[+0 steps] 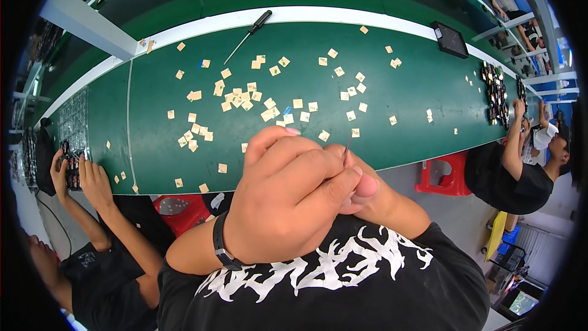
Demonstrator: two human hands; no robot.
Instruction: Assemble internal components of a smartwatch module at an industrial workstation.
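Observation:
Close in front of my chest, my left hand (288, 193), with a black band (222, 242) on its wrist, is closed in a pinch. From between its thumb and fingertips rises a thin, dark, pin-like piece (348, 144), too small to name surely. My right hand (367, 187) is right behind and against the left one, mostly covered by it. Its visible fingers are curled in near the same spot, and what they grip is hidden. Beyond both hands, many small cream paper squares (297, 103) lie scattered over the green tabletop (429, 79).
A black-handled screwdriver (260, 21) lies toward the table's far edge. At the far right stands a black tray (450, 40), with rows of small dark parts (495, 93) beyond. Co-workers sit on both sides, one person's hands (92, 181) at left. Red stools (444, 175) stand below.

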